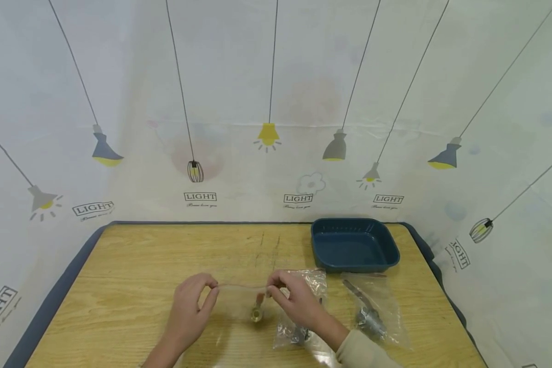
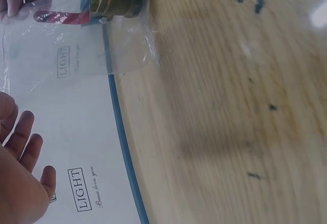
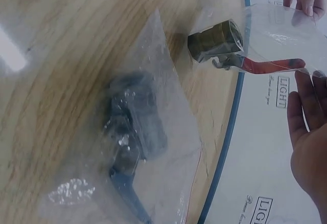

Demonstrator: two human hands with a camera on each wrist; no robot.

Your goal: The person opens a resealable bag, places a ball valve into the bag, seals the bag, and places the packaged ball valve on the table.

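Note:
My left hand and my right hand pinch the two top corners of a clear plastic zip bag, its top edge stretched between them. Inside the bag hangs a brass ball valve with a red lever handle. In the left wrist view the valve sits low in the bag, over the wooden table. Below my right forearm lies another clear bag holding a dark valve with a blue lever.
A third bag with a grey metal valve lies on the right of the wooden table. Behind it stands a dark blue plastic basin. A white curtain printed with lamps surrounds the table's back and sides.

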